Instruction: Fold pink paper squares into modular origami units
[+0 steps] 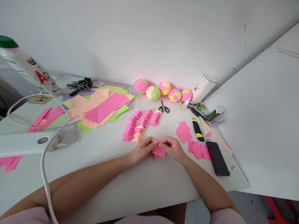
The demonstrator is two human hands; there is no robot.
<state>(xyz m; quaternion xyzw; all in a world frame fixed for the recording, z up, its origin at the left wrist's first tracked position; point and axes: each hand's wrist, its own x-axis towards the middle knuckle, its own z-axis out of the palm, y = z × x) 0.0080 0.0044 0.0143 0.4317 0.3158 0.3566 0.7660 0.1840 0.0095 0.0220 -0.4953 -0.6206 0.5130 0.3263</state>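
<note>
My left hand (142, 149) and my right hand (173, 147) both pinch a small pink paper square (159, 150) just above the white table (130, 183), near its front middle. The fingers of each hand are closed on the paper's upper edges. Right behind my hands stand rows of folded pink and peach paper units (140, 123). Loose pink squares (183, 132) lie to the right of my right hand, and more pink pieces (198, 150) lie beside it.
Several coloured paper balls (163, 90) line the wall. Black scissors (163, 108), a glue bottle (185, 104), a cutter (198, 130), pens (197, 111) and a black phone (217, 158) lie right. A stack of coloured sheets (100, 107), keys (80, 84), a bottle (28, 68) and a white cable (46, 174) sit left.
</note>
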